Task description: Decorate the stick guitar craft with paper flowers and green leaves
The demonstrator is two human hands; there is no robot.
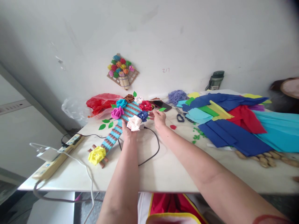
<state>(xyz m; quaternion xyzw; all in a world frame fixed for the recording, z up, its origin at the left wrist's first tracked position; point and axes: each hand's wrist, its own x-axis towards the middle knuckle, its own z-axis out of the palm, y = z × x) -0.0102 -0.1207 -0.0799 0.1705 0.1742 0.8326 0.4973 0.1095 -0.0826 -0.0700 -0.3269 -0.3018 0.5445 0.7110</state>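
Note:
A woven craft piece (pixel 116 129) of blue strips and brown sticks lies on the white table (pixel 163 174), decked with several paper flowers. My left hand (pixel 127 129) rests on its middle, fingers closed on a white paper flower (pixel 134 123). My right hand (pixel 158 117) is just right of the piece and pinches a small green paper leaf (pixel 162 109) between thumb and fingertips. A yellow flower (pixel 96 155) sits at the piece's lower end. Green leaves (pixel 105 123) lie at its left.
Coloured paper sheets (pixel 233 124), scissors (pixel 180 117) and purple yarn (pixel 177 96) lie to the right. A black cable (pixel 151 152) loops between my arms. A power strip (pixel 58 155) sits at the left edge. A red plastic bag (pixel 101 102) and a finished flower piece (pixel 121 71) are by the wall.

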